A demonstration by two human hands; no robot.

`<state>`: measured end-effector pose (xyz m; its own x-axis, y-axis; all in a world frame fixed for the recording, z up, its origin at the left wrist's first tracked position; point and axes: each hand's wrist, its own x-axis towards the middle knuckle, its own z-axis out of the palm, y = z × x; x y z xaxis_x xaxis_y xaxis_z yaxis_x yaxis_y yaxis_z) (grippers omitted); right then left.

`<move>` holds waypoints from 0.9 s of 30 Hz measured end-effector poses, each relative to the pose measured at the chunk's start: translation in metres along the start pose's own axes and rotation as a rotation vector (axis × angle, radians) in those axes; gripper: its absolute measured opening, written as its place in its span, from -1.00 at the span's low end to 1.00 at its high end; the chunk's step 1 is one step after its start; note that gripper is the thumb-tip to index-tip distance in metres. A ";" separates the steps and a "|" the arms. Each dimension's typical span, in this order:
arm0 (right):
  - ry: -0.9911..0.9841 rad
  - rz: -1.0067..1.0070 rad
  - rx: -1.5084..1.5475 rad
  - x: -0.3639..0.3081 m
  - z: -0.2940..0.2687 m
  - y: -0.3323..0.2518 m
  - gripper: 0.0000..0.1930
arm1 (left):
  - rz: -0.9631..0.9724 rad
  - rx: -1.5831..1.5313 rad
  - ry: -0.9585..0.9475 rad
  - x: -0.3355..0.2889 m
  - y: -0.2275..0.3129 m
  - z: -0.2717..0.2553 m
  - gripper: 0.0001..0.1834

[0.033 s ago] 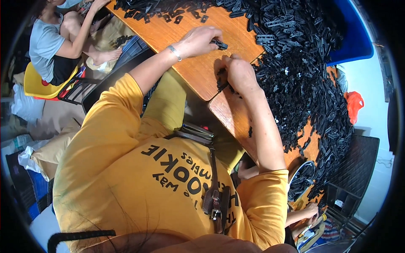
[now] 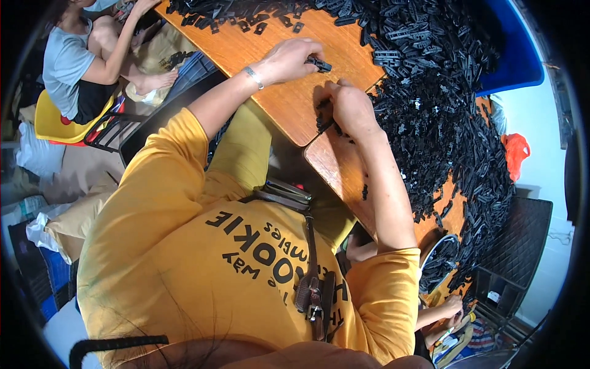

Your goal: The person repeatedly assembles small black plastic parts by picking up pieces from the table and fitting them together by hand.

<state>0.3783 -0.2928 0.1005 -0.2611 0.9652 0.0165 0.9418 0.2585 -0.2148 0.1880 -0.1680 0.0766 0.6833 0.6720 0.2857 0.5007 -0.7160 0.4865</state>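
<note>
My left hand (image 2: 289,60), with a bracelet at its wrist, is over the wooden tabletop (image 2: 289,101). Its fingers are closed round a small black plastic part (image 2: 319,64), one end of which sticks out toward the right. Close by on the right, my right hand (image 2: 351,109) is bent downward with fingertips pinched together. Whatever those fingers grip is hidden behind the hand. Several small black pieces (image 2: 324,123) lie right beside and below it at the table's edge. The two hands are apart.
A big heap of black plastic parts (image 2: 430,123) covers the table's right side, and flat black pieces (image 2: 258,27) lie along the far edge. A blue bin (image 2: 516,55) stands at the far right. A round container (image 2: 428,252) holds more parts. Co-workers sit at left and lower right.
</note>
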 end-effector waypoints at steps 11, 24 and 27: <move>-0.039 -0.040 0.109 0.004 -0.013 -0.014 -0.85 | -0.196 -0.475 0.065 -0.019 -0.014 0.013 -0.78; 0.550 0.284 0.596 0.002 -0.018 -0.001 -0.78 | -0.205 -0.914 -0.021 -0.016 0.035 0.000 -0.74; 0.494 0.309 0.484 -0.005 -0.027 -0.008 -0.75 | -0.203 -0.882 -0.043 -0.015 0.040 -0.004 -0.73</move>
<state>0.3774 -0.2988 0.1282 0.2317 0.9262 0.2973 0.7290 0.0369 -0.6835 0.1960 -0.2058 0.0950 0.6544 0.7491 0.1031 0.0366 -0.1676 0.9852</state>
